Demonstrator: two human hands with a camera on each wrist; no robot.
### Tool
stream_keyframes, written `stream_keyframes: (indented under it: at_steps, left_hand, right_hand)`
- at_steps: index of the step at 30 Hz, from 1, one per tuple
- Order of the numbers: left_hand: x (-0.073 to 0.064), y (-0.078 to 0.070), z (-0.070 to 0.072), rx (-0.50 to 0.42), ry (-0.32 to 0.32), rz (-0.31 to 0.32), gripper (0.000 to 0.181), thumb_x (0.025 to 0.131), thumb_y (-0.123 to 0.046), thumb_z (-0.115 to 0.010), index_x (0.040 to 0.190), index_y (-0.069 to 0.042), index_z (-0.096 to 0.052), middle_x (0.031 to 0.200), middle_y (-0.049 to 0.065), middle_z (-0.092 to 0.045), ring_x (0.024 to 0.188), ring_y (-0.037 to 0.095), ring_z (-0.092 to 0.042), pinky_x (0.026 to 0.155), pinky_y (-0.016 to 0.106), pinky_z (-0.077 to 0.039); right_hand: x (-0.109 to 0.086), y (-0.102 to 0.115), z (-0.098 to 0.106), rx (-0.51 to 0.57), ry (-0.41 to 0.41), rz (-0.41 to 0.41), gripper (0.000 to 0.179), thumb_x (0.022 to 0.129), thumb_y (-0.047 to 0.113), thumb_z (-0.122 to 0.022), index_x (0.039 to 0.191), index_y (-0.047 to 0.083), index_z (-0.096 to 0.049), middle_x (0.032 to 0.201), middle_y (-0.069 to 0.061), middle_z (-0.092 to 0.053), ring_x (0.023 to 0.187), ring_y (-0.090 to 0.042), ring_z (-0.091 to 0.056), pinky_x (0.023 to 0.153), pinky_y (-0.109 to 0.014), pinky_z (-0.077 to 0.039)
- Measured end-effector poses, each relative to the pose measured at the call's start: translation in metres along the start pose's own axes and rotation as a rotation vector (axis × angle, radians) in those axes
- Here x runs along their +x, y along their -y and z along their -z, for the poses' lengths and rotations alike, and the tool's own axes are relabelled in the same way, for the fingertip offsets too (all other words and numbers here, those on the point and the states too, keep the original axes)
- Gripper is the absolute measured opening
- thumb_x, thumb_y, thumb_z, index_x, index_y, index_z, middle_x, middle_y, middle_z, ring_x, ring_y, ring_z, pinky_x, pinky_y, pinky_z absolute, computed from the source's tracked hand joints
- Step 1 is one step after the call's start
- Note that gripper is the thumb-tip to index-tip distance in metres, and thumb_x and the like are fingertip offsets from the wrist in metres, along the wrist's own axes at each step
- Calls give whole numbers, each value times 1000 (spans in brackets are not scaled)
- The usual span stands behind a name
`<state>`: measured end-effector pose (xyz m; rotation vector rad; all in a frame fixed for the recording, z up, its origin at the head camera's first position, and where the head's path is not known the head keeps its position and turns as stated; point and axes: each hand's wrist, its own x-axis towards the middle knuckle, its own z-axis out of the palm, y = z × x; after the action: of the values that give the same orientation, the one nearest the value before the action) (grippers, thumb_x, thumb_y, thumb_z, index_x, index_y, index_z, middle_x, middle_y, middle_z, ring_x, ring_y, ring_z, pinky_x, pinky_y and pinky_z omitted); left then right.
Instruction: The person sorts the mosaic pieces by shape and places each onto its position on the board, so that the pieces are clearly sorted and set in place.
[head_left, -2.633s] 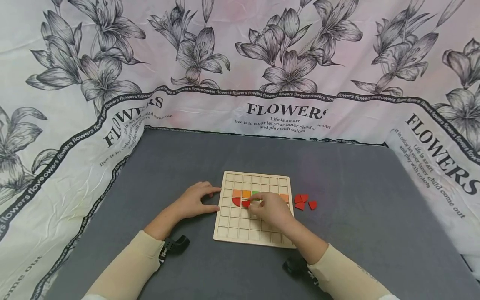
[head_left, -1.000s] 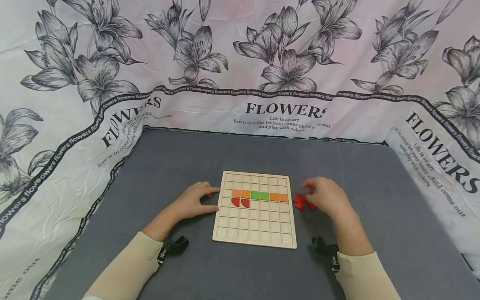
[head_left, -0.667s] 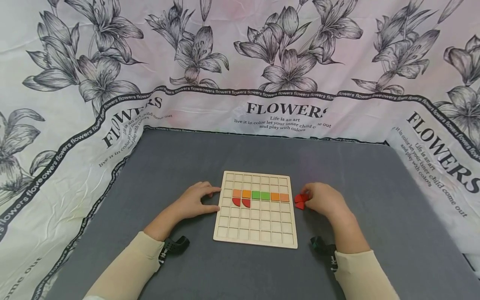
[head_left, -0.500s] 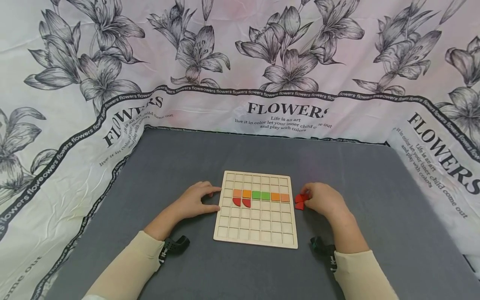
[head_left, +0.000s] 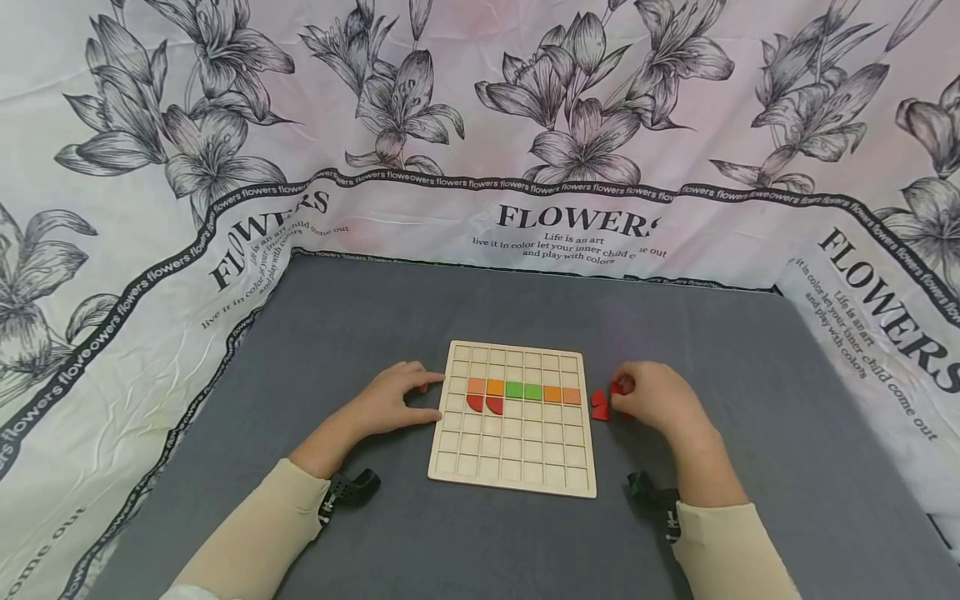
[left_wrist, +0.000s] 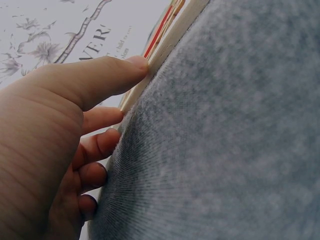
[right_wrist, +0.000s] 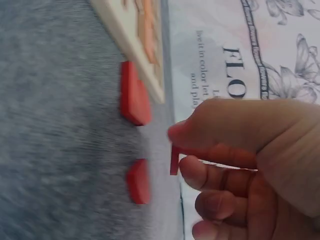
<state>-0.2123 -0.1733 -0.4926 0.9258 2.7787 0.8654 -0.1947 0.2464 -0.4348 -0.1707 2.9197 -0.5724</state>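
The wooden grid board (head_left: 512, 448) is seen left of the pinching grip, its far edge touched by the outspread left hand (head_left: 390, 400). In the right hand (head_left: 663, 402), a red piece (right_wrist: 174, 162) is pinched, just drawn clear of the loose red pieces (head_left: 601, 412) between grip and board: seemingly one more taken up, not yet placed. Its outline is mostly hidden by the grip.

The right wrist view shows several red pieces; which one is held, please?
The edge-on piece, pinched by the right hand; the other red pieces there lie on the grey surface.
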Motion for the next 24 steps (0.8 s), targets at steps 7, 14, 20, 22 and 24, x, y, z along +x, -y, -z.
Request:
stream_keyframes:
  at_steps: [7,14,20,22,24]
  left_hand:
    - [0,2,-1,1,-1,-1,59,89,-42,-81,138,-12,-67,89,-6,-48,82,14,-42,77,37,-34]
    - [0,2,-1,-11,-2,0,58,89,-42,-81,138,-13,-67,90,-5,-49,82,14,-42,77,37,-34]
    - [-1,0,0,-11,-4,-2,58,89,-41,-81,138,-12,-67,90,-5,-49,83,14,-43,78,37,-35]
    - [-1,0,0,-10,-3,-1,58,89,-41,-81,138,-12,-66,90,-5,-49,83,14,-43,78,37,-35]
    - [-1,0,0,-8,-2,-1,58,89,-41,-81,138,-12,-67,90,-6,-49,83,14,-43,78,37,-34]
  right_hand:
    - [-8,5,13,114,-101,-12,27,87,18,-69,108,1,-67,90,-9,-61,73,-23,-55,63,-38,-45]
    - [-13,12,19,279,-171,6,24,89,17,-67,109,6,-61,96,-8,-64,84,-25,-59,71,-40,-47]
    - [-14,18,21,491,-184,32,25,88,11,-64,113,5,-59,98,-10,-67,87,-25,-63,74,-36,-51]
    - [-15,20,21,568,-183,56,25,90,9,-65,113,3,-58,98,-10,-69,86,-21,-66,74,-32,-53]
    - [-15,21,21,659,-172,81,25,92,7,-67,113,1,-56,98,-8,-70,86,-19,-68,77,-29,-54]
